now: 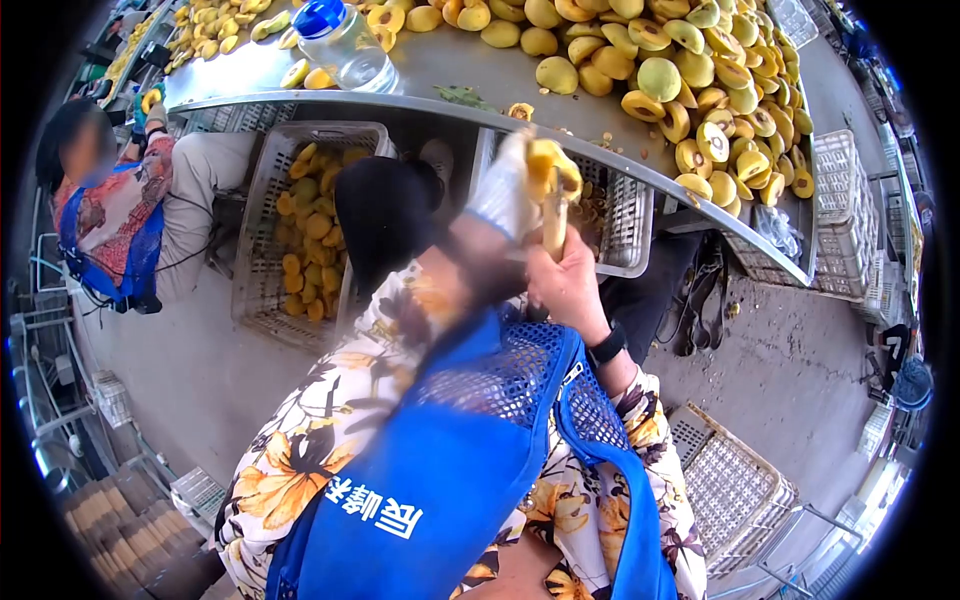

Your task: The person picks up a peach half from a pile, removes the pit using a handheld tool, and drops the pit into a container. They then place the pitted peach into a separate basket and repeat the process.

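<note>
My left hand (503, 190), in a white glove and blurred by motion, is closed around a yellow peach (548, 160) just off the table's front edge. My bare right hand (570, 282) grips a tool by its pale handle (554, 225). The tool's tip meets the peach and is hidden there, so its exact kind does not show. Beneath both hands stands a white crate (632, 225) with peach pits and scraps inside. Beyond them, a large heap of halved yellow peaches (690, 75) covers the metal table (440, 75).
A blue-capped water bottle (345, 50) stands on the table. To the left, a crate (262, 215) holds peach halves. A seated co-worker (125, 210) is farther left. Stacked white crates (840, 215) stand right, and another crate (735, 480) sits on the floor behind right.
</note>
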Demonstrator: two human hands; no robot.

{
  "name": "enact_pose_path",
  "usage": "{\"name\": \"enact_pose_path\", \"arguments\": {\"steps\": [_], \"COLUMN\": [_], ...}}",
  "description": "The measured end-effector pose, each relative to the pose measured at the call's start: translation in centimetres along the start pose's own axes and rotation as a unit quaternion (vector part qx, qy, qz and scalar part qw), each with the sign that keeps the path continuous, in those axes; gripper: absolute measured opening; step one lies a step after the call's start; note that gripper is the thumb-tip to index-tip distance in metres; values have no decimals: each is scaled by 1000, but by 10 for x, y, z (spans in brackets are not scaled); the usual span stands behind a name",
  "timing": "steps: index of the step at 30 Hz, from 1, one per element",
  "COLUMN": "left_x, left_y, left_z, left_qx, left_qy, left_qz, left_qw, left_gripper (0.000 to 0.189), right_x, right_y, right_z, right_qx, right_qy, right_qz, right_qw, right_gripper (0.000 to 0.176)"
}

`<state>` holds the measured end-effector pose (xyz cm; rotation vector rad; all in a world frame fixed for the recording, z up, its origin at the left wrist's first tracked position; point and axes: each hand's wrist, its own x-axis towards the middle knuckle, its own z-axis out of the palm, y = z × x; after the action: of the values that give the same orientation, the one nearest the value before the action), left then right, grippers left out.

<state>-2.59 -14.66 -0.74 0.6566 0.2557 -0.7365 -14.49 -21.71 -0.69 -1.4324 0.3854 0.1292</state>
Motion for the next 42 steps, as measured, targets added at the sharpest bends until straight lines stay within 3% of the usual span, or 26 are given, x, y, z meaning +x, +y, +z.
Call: {"name": "enact_pose_path", "arguments": {"steps": [1,2,4,6,8,10,11,12,13,14,16,18,19,22,24,25,27,28,31,32,33,35,36,38,40,42], "left_x": [-6,-5,-43,-72,-104,-141,-145,-157,-169,-197,-231,-264,-279,-295,-275,-261,-226,-197,-125,-98,-65,-11,20,73,111,138], "left_y": [9,23,60,97,128,158,178,192,205,206,205,201,201,200,199,193,168,161,119,107,99,84,81,76,72,71], "left_z": [-2,2,-4,-15,-34,-62,-103,-125,-146,-140,-111,-76,-68,-38,-44,-45,-38,-51,-22,-17,-15,7,13,30,44,54], "left_qx": [3,19,46,102,166,301,483,692,813,908,920,920,932,963,970,962,926,907,847,832,838,844,863,870,898,915], "left_qy": [54,204,103,100,143,217,194,169,157,139,162,81,-15,-24,-88,-107,-71,-104,30,36,9,-15,-46,-46,7,49], "left_qz": [28,77,116,207,297,322,425,437,473,395,184,118,136,26,80,169,303,378,334,327,350,329,337,327,262,170], "left_qw": [998,976,987,968,929,871,741,549,302,8,305,365,335,267,210,184,212,154,411,446,419,424,373,367,353,362], "left_gripper": [39,39,38,36,36,43,43,39,36,30,24,29,35,28,23,21,17,19,26,29,29,27,25,26,29,37], "right_x": [0,3,10,-5,-3,2,3,-2,-8,-13,-26,-42,-50,-60,-61,-60,-59,-61,-58,-51,-47,-47,-49,-53,-47,-34], "right_y": [-5,0,20,-25,-23,-8,-3,-11,-18,-19,-24,-38,-47,-49,-45,-43,-42,-42,-31,-15,-13,-23,-36,-57,-64,-39], "right_z": [-3,-8,-15,-11,-17,-38,-49,-54,-59,-67,-79,-81,-78,-78,-79,-76,-70,-68,-64,-70,-72,-67,-65,-68,-71,-89], "right_qx": [-56,-143,-312,-290,-329,-299,-311,-306,-301,-303,-307,-334,-341,-366,-365,-352,-325,-312,-326,-319,-317,-290,-267,-327,-332,-361], "right_qy": [22,40,75,43,64,76,92,106,121,127,138,132,127,103,87,82,83,73,42,31,44,62,66,51,83,89], "right_qz": [-9,-55,-141,22,-35,-24,-42,-39,-37,-44,-51,-19,1,-35,-67,-74,-58,-69,-58,-103,-98,-76,-63,-87,-32,-91], "right_qw": [998,987,937,956,942,951,945,945,945,943,940,933,932,924,925,930,940,945,943,941,942,952,959,940,939,924], "right_gripper": [12,14,19,27,32,35,35,34,34,32,30,30,30,32,33,34,35,36,38,25,26,27,28,30,29,28]}}
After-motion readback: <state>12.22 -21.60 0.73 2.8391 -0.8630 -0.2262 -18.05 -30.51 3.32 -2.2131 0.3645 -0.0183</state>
